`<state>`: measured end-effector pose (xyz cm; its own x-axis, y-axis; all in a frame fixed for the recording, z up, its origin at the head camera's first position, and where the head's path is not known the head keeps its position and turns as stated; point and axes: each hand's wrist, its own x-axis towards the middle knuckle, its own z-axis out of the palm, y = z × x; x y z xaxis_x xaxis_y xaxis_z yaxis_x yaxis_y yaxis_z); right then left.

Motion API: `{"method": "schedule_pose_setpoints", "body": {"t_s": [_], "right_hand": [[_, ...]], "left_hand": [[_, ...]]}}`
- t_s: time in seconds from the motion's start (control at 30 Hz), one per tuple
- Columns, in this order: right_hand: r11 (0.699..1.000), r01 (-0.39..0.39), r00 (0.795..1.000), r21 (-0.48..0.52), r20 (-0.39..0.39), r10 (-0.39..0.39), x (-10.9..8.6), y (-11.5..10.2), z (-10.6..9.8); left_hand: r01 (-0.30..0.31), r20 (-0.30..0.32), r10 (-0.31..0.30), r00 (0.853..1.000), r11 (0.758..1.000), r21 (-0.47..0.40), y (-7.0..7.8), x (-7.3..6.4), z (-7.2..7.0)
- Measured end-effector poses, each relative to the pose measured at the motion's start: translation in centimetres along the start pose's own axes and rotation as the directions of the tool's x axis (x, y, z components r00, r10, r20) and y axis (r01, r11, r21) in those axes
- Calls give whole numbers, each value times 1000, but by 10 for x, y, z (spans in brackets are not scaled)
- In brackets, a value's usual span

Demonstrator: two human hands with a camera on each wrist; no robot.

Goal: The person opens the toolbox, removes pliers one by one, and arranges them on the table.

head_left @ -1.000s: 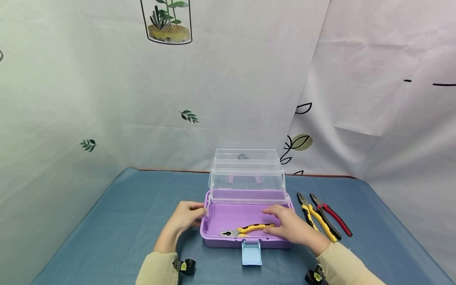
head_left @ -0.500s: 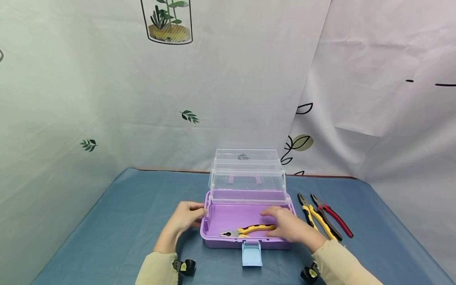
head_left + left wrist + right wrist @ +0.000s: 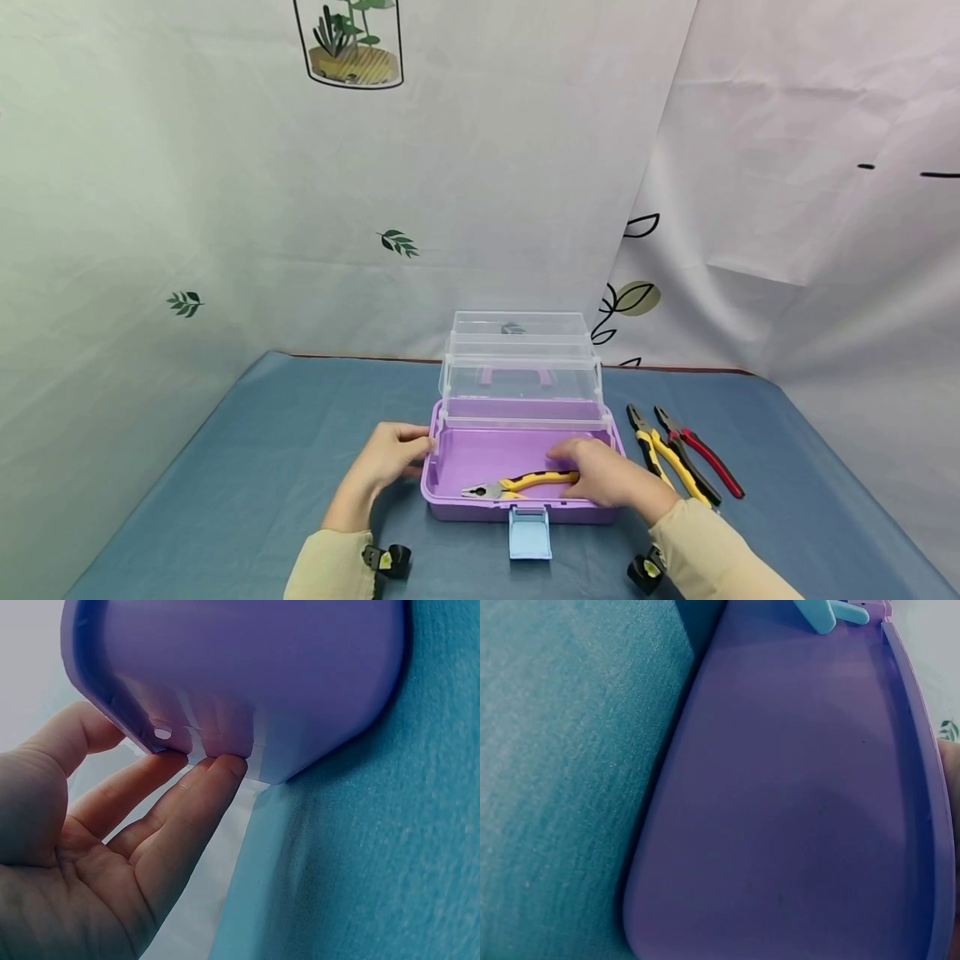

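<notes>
A purple toolbox (image 3: pixel 480 446) with its clear lid (image 3: pixel 521 379) raised stands on the blue cloth. Pliers with yellow-and-black handles (image 3: pixel 536 480) lie inside along the front wall, steel jaws toward the left. My left hand (image 3: pixel 392 457) grips the box's left side; in the left wrist view the thumb is at the rim and the fingertips are against the outer wall. My right hand (image 3: pixel 603 473) reaches over the right front rim, bent fingers around the pliers' handle ends, which it hides. I cannot tell whether it grips them.
Right of the box lie yellow-and-black pliers (image 3: pixel 663 454) and red-and-black pliers (image 3: pixel 701 454), side by side. A light-blue latch (image 3: pixel 529 533) hangs open at the box front. A printed cloth wall (image 3: pixel 300 208) rises behind the table.
My right hand has shifted slightly left and lower into the box, over the handle ends. The left hand, the box and the pliers stay where they were.
</notes>
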<state>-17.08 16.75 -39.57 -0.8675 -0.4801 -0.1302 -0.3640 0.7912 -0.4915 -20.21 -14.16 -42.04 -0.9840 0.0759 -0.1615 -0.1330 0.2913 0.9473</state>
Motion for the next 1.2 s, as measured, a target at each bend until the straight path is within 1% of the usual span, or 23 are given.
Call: {"method": "schedule_pose_setpoints", "body": {"t_s": [0.13,0.27,0.47,0.73,0.83,0.9,1.2], "right_hand": [[1000,-24,1000,-1,16,24,2,-1,0],[1000,-27,999,2,31,27,2,-1,0],[999,-37,996,2,83,36,6,-2,-1],[994,-19,991,-106,126,33,10,-4,-2],[992,-19,990,-121,139,36,11,-3,-1],[992,-19,989,-123,142,37,11,-3,-1],[988,-4,994,-154,107,21,12,2,1]], "left_hand": [[-3,-1,3,1000,1000,2,0,-1,-1],[-1,-5,1,1000,1000,4,0,-1,-1],[2,-7,-2,1000,1000,2,1,-2,-2],[-2,3,3,1000,1000,-12,-1,-1,-1],[-6,7,6,1000,1000,-8,-1,-3,0],[-7,11,8,1000,1000,-6,-1,-4,0],[-16,5,16,1000,1000,-14,1,-4,-2]]}}
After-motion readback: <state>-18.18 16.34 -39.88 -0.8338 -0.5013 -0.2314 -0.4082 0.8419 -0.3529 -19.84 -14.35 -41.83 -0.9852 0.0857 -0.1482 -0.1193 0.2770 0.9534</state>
